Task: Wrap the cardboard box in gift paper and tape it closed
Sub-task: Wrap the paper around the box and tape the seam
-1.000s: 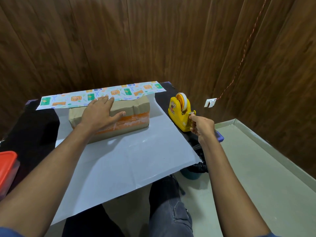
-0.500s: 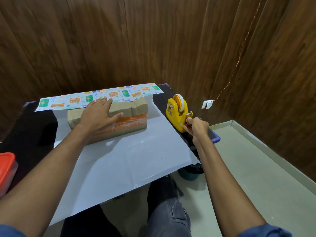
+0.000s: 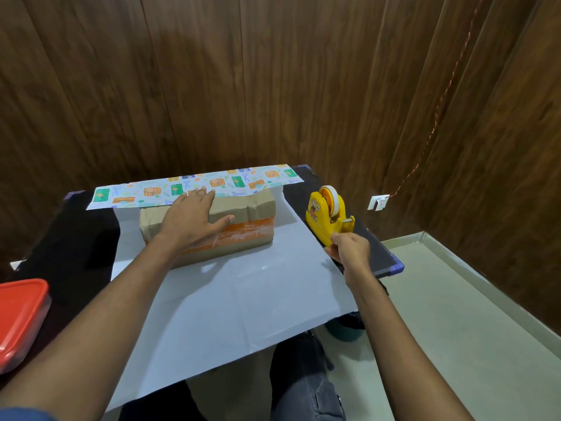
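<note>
The box (image 3: 212, 226) is pinned flat on the gift paper (image 3: 230, 299) by the left hand (image 3: 194, 217). The right hand (image 3: 349, 250) seems pinched on tape at the dispenser (image 3: 326, 217) — tape could twist, the dispenser could slide.

Brown cardboard box (image 3: 243, 214) with orange tape band, lying lengthwise at frame centre on the white underside of the gift paper (image 3: 230, 302); printed far edge folded over its top; yellow tape dispenser (image 3: 326, 217) right of centre
</note>
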